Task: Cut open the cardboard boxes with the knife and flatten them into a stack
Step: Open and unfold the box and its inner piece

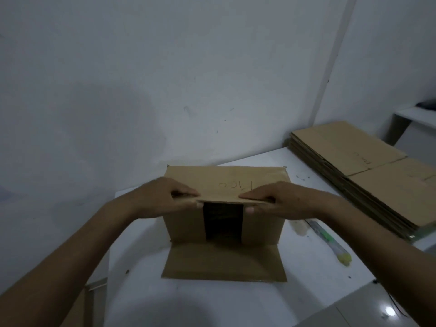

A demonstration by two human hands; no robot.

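Observation:
A brown cardboard box [262,226] lies on its side on the white table [313,274], its open end facing me. Its bottom flap [224,264] lies flat on the table toward me, and a dark gap shows between the two side flaps. My left hand [165,199] pinches the near edge of the top flap [226,185] at its left. My right hand [280,200] pinches the same edge at its right. The knife [329,241], with a green and yellow handle, lies on the table right of the box, in nobody's grip.
A stack of flattened cardboard boxes [368,175] lies on the table at the back right. A white wall [165,79] stands right behind the box. A white shelf [417,116] is at the far right. The table's left edge drops off near my left forearm.

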